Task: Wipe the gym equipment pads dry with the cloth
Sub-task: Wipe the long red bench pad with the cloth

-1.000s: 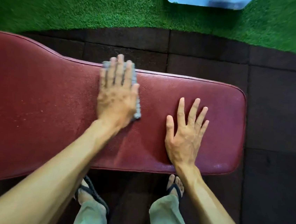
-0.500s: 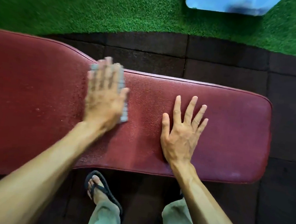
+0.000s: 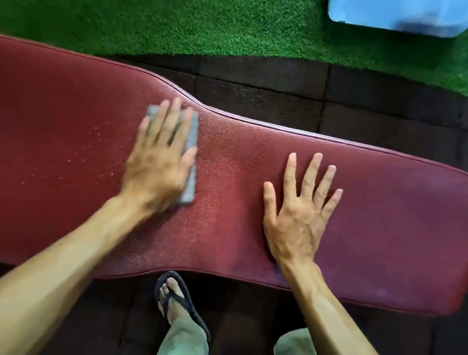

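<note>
A long dark-red padded bench (image 3: 381,221) stretches across the view, wider at its left part. My left hand (image 3: 160,166) lies flat on a folded grey cloth (image 3: 190,167) and presses it onto the pad near the narrowing. Only the cloth's top and right edges show past my fingers. Small water droplets (image 3: 85,156) dot the pad left of the cloth. My right hand (image 3: 300,210) rests flat on the pad's right part, fingers spread, holding nothing.
Dark rubber floor tiles (image 3: 264,99) lie beyond and below the bench. Green artificial turf (image 3: 186,13) covers the far floor, with a light-blue block (image 3: 403,10) at the top right. My left foot in a black sandal (image 3: 176,301) stands under the bench's near edge.
My left hand has slid the cloth leftward along the pad toward its wider part. My right hand has stayed planted. The view has shifted left with me.
</note>
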